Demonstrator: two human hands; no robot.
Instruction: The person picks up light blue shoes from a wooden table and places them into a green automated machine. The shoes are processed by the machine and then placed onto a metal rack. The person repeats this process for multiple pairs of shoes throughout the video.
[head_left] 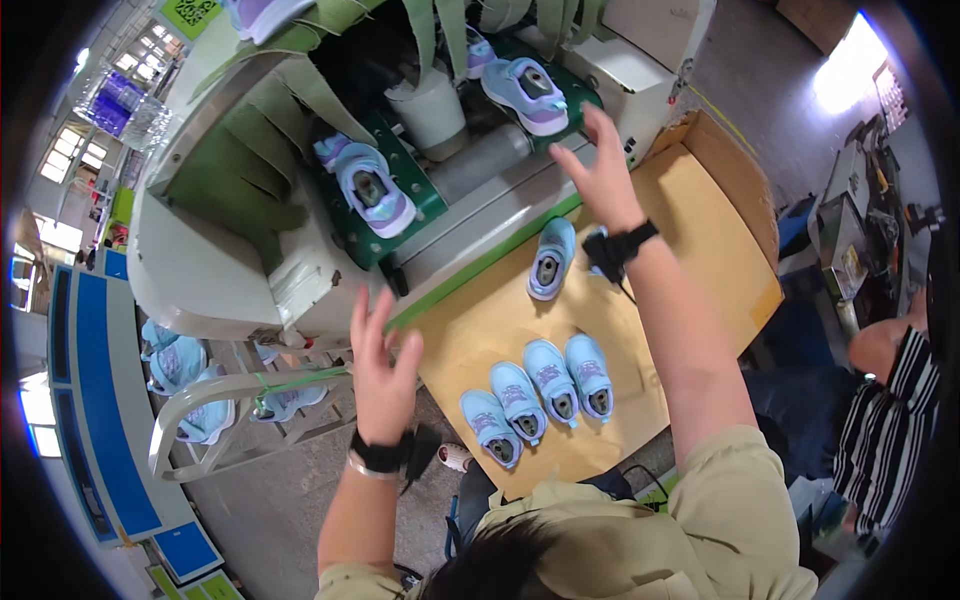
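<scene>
1. Two hands up, empty: left hand (383,350) grip spread at desk (700,250) edge.
2. Right hand (600,170) grip spread, just short of purple shoe (525,92) on conveyor (480,165).
3. Four blue shoes (540,385) in a row on desk.

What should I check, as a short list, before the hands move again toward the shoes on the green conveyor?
1. Right hand empty, fingers spread: ok.
2. Left hand empty, open: ok.
3. Purple shoe nearest the right hand lies sole down on the green conveyor, not yet touched: ok.
4. Second purple shoe on the conveyor is unobstructed: ok.
5. Free space on the cardboard sheet beside the single blue shoe: ok.
6. Row of four blue shoes stays away from the sheet's edge: not ok, the leftmost sits close to it.
7. Conveyor moving or stopped: cannot tell.
</scene>
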